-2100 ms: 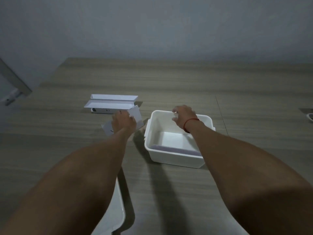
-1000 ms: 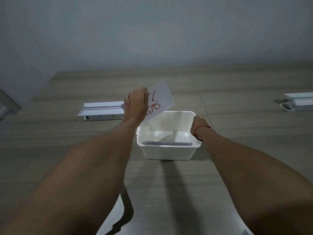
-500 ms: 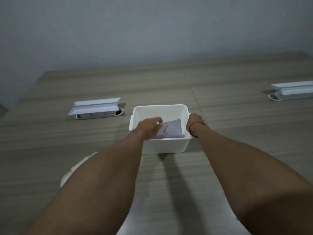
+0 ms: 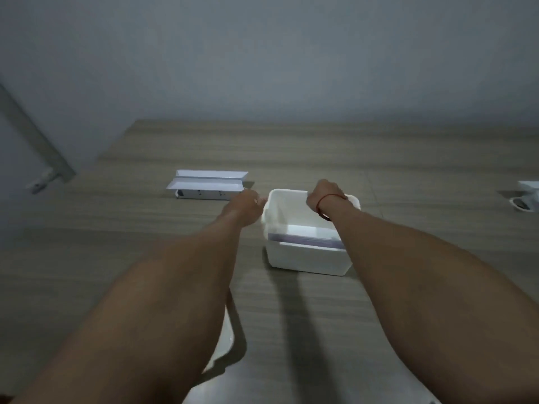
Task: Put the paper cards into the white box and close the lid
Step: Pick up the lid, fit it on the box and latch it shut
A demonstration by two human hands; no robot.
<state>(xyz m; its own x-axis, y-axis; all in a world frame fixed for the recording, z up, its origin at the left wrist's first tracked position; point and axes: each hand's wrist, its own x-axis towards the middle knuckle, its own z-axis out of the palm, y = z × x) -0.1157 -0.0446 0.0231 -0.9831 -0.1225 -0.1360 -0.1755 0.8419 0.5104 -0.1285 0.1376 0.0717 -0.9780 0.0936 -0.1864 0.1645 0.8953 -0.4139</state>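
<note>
A white socket unit with raised flaps sits on the wood-grain table. A second one shows at the right edge.

White box is showing plain white walls, with pale lilac-tinted paper cards lying inside. Table is displaying grey-brown wood grain in horizontal streaks. White socket unit is sitting on it. Right hand is wearing a thin red wrist string. Wall is appearing plain bluish grey.
</note>
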